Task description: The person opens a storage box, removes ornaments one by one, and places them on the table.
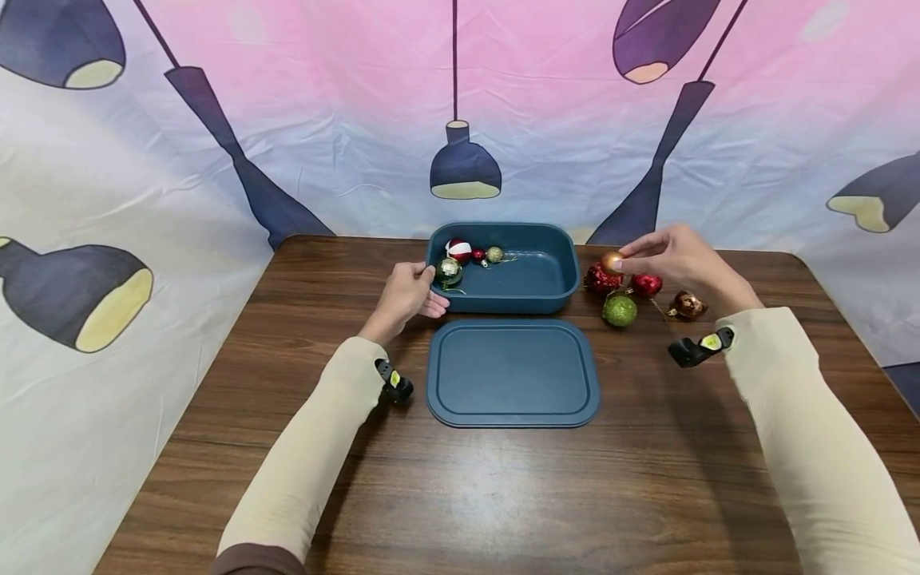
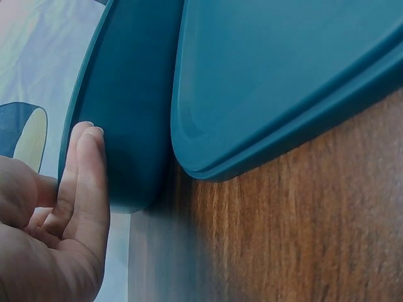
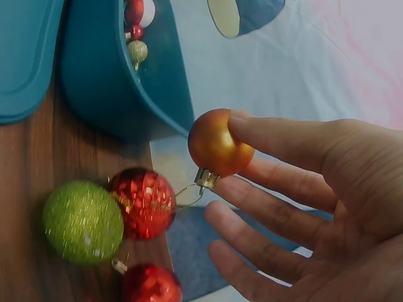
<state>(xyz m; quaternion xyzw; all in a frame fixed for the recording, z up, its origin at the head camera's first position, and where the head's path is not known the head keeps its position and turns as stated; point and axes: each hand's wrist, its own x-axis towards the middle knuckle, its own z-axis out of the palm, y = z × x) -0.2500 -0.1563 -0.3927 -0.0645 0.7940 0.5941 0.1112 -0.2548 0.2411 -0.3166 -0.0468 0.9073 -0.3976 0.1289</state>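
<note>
Over wooden table (image 1: 503, 495), lamp-print cloth behind: right hand (image 1: 679, 255) pinches orange bauble (image 1: 612, 262); left hand (image 1: 406, 294) flat.

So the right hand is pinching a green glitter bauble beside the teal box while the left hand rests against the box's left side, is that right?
Not quite: the colour is wrong. The right hand pinches an orange-gold bauble, as the right wrist view shows; the green glitter bauble lies on the table. The rest holds: it is beside the teal box, and the left hand rests against the box's left side.
</note>
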